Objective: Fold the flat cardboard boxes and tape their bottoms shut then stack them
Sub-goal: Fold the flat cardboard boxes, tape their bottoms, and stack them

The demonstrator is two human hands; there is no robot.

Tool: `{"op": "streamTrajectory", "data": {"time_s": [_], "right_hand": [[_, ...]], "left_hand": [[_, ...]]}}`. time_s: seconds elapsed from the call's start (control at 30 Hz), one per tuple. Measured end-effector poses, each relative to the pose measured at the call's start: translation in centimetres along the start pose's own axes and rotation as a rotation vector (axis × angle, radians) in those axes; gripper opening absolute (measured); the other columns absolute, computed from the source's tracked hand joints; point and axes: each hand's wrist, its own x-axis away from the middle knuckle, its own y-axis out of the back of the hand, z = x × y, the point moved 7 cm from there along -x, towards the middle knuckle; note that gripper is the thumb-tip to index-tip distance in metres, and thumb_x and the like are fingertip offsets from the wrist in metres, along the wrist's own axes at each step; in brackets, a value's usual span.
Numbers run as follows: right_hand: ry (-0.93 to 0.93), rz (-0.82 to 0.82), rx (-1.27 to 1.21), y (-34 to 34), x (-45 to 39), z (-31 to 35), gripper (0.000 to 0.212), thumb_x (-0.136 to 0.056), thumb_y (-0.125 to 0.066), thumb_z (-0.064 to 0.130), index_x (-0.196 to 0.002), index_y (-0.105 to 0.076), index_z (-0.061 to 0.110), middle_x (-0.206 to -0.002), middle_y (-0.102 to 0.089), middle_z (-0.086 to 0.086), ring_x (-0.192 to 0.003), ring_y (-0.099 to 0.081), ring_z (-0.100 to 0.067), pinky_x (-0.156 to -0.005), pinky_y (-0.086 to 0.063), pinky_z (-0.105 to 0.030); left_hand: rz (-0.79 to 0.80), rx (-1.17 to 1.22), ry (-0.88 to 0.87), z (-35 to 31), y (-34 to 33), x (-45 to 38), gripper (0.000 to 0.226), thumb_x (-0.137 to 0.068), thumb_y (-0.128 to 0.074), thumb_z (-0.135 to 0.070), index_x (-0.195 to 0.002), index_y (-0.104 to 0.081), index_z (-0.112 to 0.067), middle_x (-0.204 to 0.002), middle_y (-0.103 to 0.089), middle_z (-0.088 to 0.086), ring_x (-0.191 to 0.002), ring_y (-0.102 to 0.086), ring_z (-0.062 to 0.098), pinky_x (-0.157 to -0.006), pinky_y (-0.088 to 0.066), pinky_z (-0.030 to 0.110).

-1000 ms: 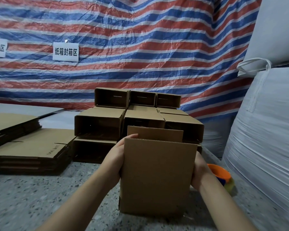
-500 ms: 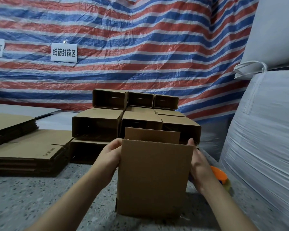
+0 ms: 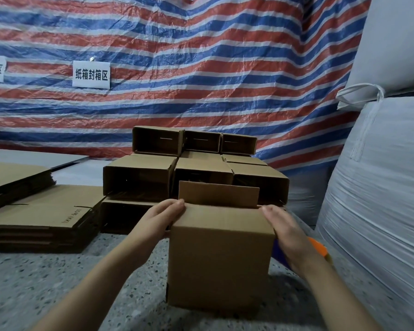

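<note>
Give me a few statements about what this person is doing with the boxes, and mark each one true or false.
1. Both hands are on the same cardboard box. True: the left hand is at its upper left corner and the right hand at its upper right.
2. The box stands on a wooden table. False: it stands on a speckled grey surface.
3. One flap at the far side of the box sticks up. True.
4. The stack of folded boxes is to the person's right, against the white sacks. False: it is straight ahead, behind the held box.
5. Flat unfolded cardboard lies piled to the left. True.
</note>
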Motion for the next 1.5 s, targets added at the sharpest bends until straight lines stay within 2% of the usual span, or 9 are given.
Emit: {"op": "streamTrajectory", "data": {"time_s": [0.1, 0.2, 0.4, 0.6, 0.9, 1.1, 1.23, 1.33, 1.5], "right_hand": [[-0.035, -0.105, 0.006, 0.6, -0.7, -0.4, 0.01, -0.102, -0.055, 0.021, -0.105, -0.062, 0.015, -0.107, -0.064, -0.012, -0.096, -0.063, -0.026, -0.081, -0.051, -0.038], [-0.06, -0.108, -0.078, 0.8, -0.8, -0.8, 0.019, -0.1, -0.058, 0.011, -0.118, -0.054, 0.015, -0.12, -0.06, -0.012, -0.104, -0.062, -0.026, -0.08, -0.051, -0.034], [0.02, 0.05, -0.185, 0.1, -1.4, -0.3, 0.064, -0.098, -0.055, 0.01, -0.153, -0.03, 0.028, -0.141, -0.049, 0.008, -0.117, -0.062, -0.014, -0.085, -0.055, -0.026], [0.053, 0.045, -0.405, -0.9, -1.3, -0.9, 0.051, -0.085, -0.058, 0.026, -0.134, -0.05, 0.039, -0.137, -0.061, 0.004, -0.114, -0.068, -0.018, -0.083, -0.06, -0.031], [0.054, -0.028, -0.464, -0.7, -0.7, -2.2, 0.035, -0.086, -0.059, 0.038, -0.114, -0.068, 0.019, -0.117, -0.069, -0.007, -0.092, -0.071, -0.021, -0.074, -0.059, -0.036], [0.104, -0.134, -0.443, -1.0, -0.7, -3.2, 0.032, -0.087, -0.059, 0.046, -0.1, -0.068, 0.019, -0.101, -0.074, 0.005, -0.085, -0.072, -0.014, -0.067, -0.059, -0.03], [0.108, -0.125, -0.424, -0.9, -0.8, -3.0, 0.023, -0.087, -0.059, 0.043, -0.092, -0.072, 0.025, -0.1, -0.072, -0.001, -0.083, -0.07, -0.017, -0.068, -0.057, -0.031], [0.11, -0.113, -0.41, -1.0, -0.7, -2.7, 0.021, -0.09, -0.061, 0.041, -0.094, -0.07, 0.023, -0.096, -0.072, -0.003, -0.08, -0.069, -0.018, -0.066, -0.056, -0.03], [0.104, -0.133, -0.422, -1.2, -0.5, -2.1, 0.022, -0.086, -0.057, 0.041, -0.093, -0.069, 0.023, -0.105, -0.063, -0.017, -0.085, -0.063, -0.026, -0.071, -0.051, -0.039]], "left_hand": [[-0.124, 0.06, -0.048, 0.4, 0.4, 0.0, 0.012, -0.095, -0.059, -0.029, -0.099, -0.067, -0.037, -0.101, -0.069, -0.003, -0.085, -0.064, 0.016, -0.068, -0.05, 0.029], [-0.175, 0.114, -0.038, 0.8, 0.2, -0.2, 0.025, -0.097, -0.057, -0.021, -0.117, -0.052, -0.036, -0.118, -0.06, -0.005, -0.1, -0.06, 0.02, -0.078, -0.05, 0.034], [-0.123, 0.131, 0.0, 0.9, -0.3, -0.6, 0.055, -0.1, -0.051, -0.023, -0.148, -0.031, -0.04, -0.13, -0.045, -0.016, -0.116, -0.051, 0.01, -0.094, -0.045, 0.034], [-0.079, 0.066, 0.014, 0.5, -0.8, -0.4, 0.053, -0.102, -0.042, -0.023, -0.149, -0.029, -0.044, -0.134, -0.045, -0.013, -0.12, -0.05, 0.016, -0.105, -0.042, 0.041], [-0.187, 0.138, -0.107, 1.1, -0.3, 0.1, 0.013, -0.096, -0.055, -0.032, -0.093, -0.066, -0.04, -0.12, -0.063, -0.009, -0.109, -0.058, 0.026, -0.092, -0.047, 0.047], [-0.235, 0.128, -0.116, 1.0, -0.1, 0.3, 0.011, -0.092, -0.058, -0.035, -0.086, -0.067, -0.035, -0.113, -0.067, -0.012, -0.104, -0.06, 0.024, -0.084, -0.048, 0.04], [-0.107, -0.106, -0.052, -0.5, 0.2, -0.2, 0.009, -0.099, -0.052, -0.018, -0.1, -0.061, -0.021, -0.13, -0.057, -0.007, -0.1, -0.061, 0.018, -0.071, -0.049, 0.028], [-0.042, -0.354, -0.024, -3.3, 0.1, -0.6, 0.017, -0.097, -0.052, -0.01, -0.105, -0.063, -0.02, -0.138, -0.051, -0.011, -0.117, -0.053, 0.012, -0.091, -0.05, 0.032], [0.089, -1.093, -0.388, -7.3, -6.6, 0.8, 0.052, -0.098, -0.033, -0.059, -0.145, -0.039, -0.037, -0.152, -0.037, -0.016, -0.137, -0.033, 0.005, -0.112, -0.021, 0.028]]}}
